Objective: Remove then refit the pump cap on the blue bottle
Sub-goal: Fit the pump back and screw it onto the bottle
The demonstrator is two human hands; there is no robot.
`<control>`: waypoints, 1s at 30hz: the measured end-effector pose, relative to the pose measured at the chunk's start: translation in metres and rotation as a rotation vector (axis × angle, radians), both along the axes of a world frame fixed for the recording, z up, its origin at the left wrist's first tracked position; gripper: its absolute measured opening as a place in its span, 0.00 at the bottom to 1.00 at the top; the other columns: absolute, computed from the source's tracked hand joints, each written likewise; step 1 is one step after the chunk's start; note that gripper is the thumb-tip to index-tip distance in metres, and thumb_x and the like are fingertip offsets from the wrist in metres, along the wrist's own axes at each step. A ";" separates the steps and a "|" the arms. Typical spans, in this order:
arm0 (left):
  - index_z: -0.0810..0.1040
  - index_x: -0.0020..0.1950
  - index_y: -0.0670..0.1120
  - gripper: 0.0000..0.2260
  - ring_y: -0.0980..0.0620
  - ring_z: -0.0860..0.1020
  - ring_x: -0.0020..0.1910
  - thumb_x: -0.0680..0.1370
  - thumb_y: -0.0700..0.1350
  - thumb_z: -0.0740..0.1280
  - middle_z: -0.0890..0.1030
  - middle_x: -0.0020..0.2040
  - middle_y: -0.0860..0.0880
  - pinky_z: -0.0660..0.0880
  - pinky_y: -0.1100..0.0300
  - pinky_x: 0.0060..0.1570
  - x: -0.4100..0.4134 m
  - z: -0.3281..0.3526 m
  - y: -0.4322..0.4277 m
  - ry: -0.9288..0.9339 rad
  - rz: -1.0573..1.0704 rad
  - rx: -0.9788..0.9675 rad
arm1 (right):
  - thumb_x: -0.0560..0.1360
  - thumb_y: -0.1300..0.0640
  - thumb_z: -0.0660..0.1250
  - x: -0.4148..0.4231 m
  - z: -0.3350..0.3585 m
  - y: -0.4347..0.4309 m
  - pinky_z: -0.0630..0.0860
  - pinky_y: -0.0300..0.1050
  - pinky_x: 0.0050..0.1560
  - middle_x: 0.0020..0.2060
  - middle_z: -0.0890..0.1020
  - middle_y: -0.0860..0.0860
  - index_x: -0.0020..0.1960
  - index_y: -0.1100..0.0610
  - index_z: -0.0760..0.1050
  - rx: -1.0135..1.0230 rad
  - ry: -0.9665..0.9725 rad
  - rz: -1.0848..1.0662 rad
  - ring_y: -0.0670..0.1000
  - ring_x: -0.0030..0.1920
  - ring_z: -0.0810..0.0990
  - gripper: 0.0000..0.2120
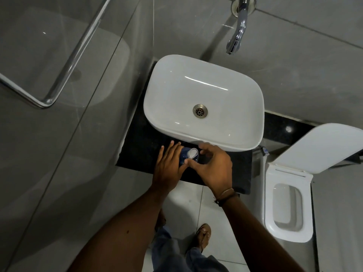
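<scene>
The blue bottle [183, 156] stands on the black counter [141, 146], just in front of the white basin. Its white pump cap [192, 153] sits on top and is seen from above. My left hand [169, 167] wraps the bottle's left side, fingers stretched toward the basin and thumb against the bottle. My right hand [213, 167] comes in from the right, with thumb and curled fingers closed around the pump cap. Most of the bottle's body is hidden by both hands.
A white basin [243, 134] fills the counter behind the bottle, with a chrome tap [236, 36] on the wall above. A toilet [286, 209] with its lid up stands to the right. A chrome rail [64, 71] runs along the glass panel on the left.
</scene>
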State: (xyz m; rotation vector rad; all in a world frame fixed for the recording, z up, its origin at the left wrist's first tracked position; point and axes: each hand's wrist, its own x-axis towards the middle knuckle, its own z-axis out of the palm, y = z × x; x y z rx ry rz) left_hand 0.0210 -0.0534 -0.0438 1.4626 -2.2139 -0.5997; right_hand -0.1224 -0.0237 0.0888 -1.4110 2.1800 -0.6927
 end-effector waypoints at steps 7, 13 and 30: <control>0.70 0.75 0.40 0.28 0.44 0.63 0.80 0.82 0.56 0.57 0.73 0.75 0.42 0.56 0.41 0.80 0.001 0.006 0.000 -0.006 -0.013 0.006 | 0.65 0.48 0.84 -0.001 0.001 -0.006 0.86 0.48 0.54 0.47 0.89 0.45 0.49 0.51 0.86 0.011 0.010 0.061 0.47 0.48 0.87 0.16; 0.70 0.75 0.38 0.30 0.43 0.64 0.79 0.81 0.58 0.59 0.73 0.75 0.41 0.58 0.39 0.79 0.001 0.011 0.000 0.014 -0.009 0.033 | 0.66 0.53 0.84 -0.012 0.005 -0.007 0.86 0.46 0.55 0.48 0.90 0.45 0.52 0.49 0.87 0.017 -0.008 0.170 0.47 0.49 0.87 0.15; 0.71 0.75 0.39 0.30 0.41 0.69 0.77 0.79 0.56 0.69 0.75 0.74 0.40 0.62 0.41 0.78 0.001 0.014 0.001 0.070 0.010 0.110 | 0.66 0.61 0.84 -0.031 -0.016 0.008 0.82 0.46 0.64 0.63 0.82 0.49 0.75 0.52 0.74 0.209 -0.206 0.106 0.49 0.58 0.83 0.40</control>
